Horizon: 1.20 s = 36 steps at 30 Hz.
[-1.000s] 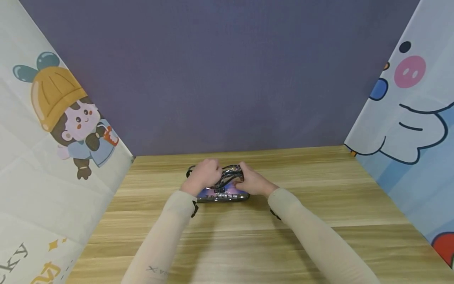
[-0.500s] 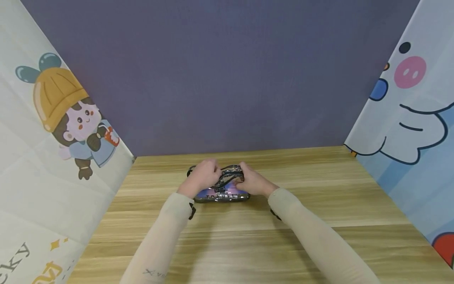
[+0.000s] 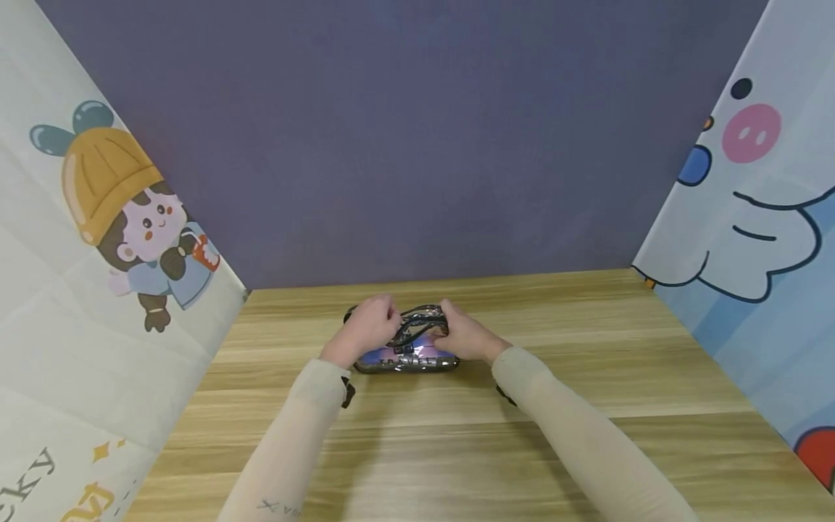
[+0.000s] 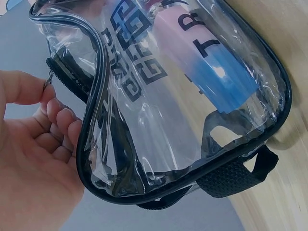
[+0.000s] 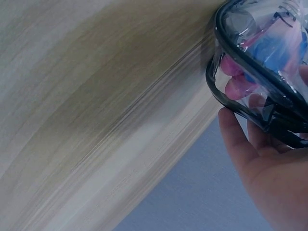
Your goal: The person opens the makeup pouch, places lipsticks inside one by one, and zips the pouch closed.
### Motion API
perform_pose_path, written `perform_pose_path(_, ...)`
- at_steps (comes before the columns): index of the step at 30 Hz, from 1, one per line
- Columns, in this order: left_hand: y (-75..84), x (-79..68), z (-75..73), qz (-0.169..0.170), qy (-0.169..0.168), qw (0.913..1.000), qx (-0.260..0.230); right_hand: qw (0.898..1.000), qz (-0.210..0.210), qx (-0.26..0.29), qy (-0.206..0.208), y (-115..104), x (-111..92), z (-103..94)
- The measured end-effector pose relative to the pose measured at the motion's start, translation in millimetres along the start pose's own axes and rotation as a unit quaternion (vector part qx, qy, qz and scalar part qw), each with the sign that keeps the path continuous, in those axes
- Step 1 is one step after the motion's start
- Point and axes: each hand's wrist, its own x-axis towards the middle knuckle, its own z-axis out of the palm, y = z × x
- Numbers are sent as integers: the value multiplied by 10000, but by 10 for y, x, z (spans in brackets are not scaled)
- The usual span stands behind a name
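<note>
A clear plastic toiletry bag (image 3: 407, 361) with black piping and the printed word TRAVEL lies on the wooden table. My left hand (image 3: 365, 328) is over its left part. In the left wrist view, the thumb and forefinger pinch a small metal zipper pull (image 4: 47, 83) at the bag's top edge. A pink-and-blue bottle (image 4: 228, 89) shows through the plastic, and a black strap loop (image 4: 228, 180) sticks out from the bag's end. My right hand (image 3: 472, 335) grips the bag's right end, with its fingers against the black-edged rim in the right wrist view.
The wooden table (image 3: 430, 442) extends around the bag. Behind it rises a dark purple-grey panel (image 3: 417, 145). Cartoon-printed sheets stand at the left (image 3: 59, 304) and right (image 3: 783, 290) sides.
My left hand has slid a little to the left along the bag's top, pinching the zipper pull, and more of the bag's front shows. The right hand stays in place.
</note>
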Motion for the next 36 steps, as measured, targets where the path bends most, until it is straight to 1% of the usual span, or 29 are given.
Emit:
perform_pose_path(11, -5, 4, 52, -35, -86, 9997, -212, 10000, 10, -33, 87, -20, -5, -18)
perform_pose_path(15, 13, 17, 62, -47, -89, 9997, -201, 9995, -35, -257, 184, -77, -15, -48)
perform_pose_path(19, 13, 37, 68, -32, -32, 9999, -94, 9972, -93, -700, 240, -160, -9, -73)
perform_pose_path(21, 11, 48, 70, -4, 0, 10000, -48, 9942, -131, -1033, 277, -214, -5, -85)
perform_pose_path(26, 23, 58, 53, 19, -20, 10000, -87, 9805, -430, -1899, 254, -373, 11, -99)
perform_pose_path(28, 30, 56, 39, 30, -20, 9999, -98, 9758, -515, -2116, 205, -417, 21, -90)
perform_pose_path(30, 35, 55, 28, 54, -9, 9999, -105, 9727, -486, -2266, 146, -437, 35, -76)
perform_pose_path(36, 40, 37, -4, 24, 24, 9998, -181, 9715, -246, -2353, 174, -424, 62, -46)
